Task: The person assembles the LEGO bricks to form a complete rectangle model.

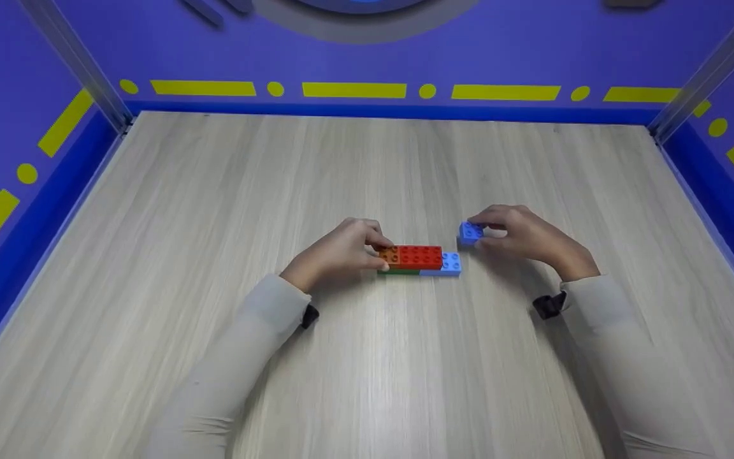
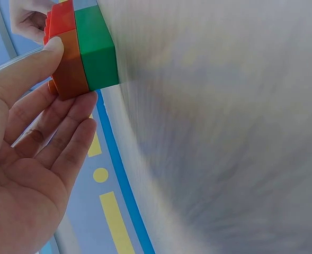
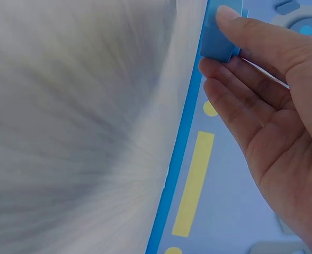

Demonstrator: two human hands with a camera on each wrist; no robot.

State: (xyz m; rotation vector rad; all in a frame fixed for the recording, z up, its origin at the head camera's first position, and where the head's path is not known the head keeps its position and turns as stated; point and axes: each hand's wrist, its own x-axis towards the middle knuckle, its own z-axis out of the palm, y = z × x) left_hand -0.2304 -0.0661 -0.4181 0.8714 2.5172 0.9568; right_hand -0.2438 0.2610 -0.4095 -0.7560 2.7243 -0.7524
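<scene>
On the table lies a two-layer row of toy building bricks. Its top layer has an orange brick at the left end and a red brick beside it. Beneath them are a green brick and a light blue brick, whose right end sticks out uncovered. My left hand pinches the orange brick between thumb and fingers. To the right of the row, my right hand pinches a separate blue brick, apart from the row. In the right wrist view the thumb presses that blue brick.
The wooden table extends around both hands. Blue-purple walls with yellow dashes and dots enclose its back and sides. Dark wrist straps show at both cuffs.
</scene>
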